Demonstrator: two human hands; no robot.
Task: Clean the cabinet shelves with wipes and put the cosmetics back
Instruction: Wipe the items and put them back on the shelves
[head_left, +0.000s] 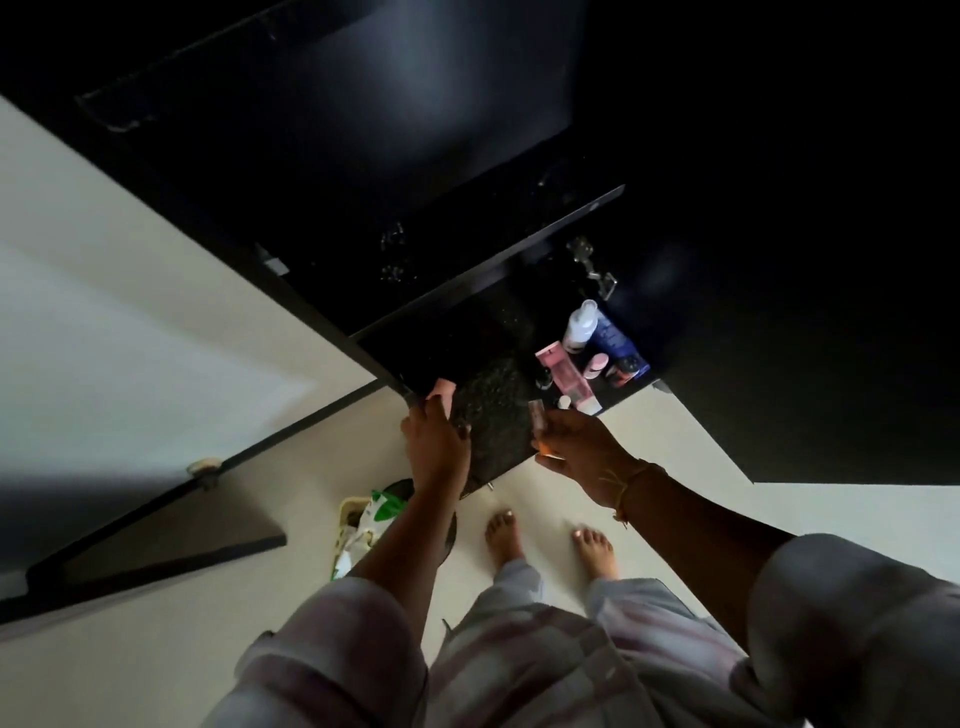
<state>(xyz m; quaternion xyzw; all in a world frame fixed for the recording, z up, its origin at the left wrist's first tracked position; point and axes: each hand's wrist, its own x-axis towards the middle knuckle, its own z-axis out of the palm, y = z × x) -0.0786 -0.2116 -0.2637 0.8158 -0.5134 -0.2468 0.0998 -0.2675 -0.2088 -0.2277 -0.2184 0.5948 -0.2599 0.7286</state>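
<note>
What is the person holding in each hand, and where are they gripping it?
The right hand pinches a small pinkish cosmetic item by its lower end. The left hand grips a pink item, mostly hidden; what it is cannot be told.

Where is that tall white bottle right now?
The white bottle stands at the back right of the dark speckled shelf, beside a blue bottle and behind the pink box, beyond the right hand.
</note>
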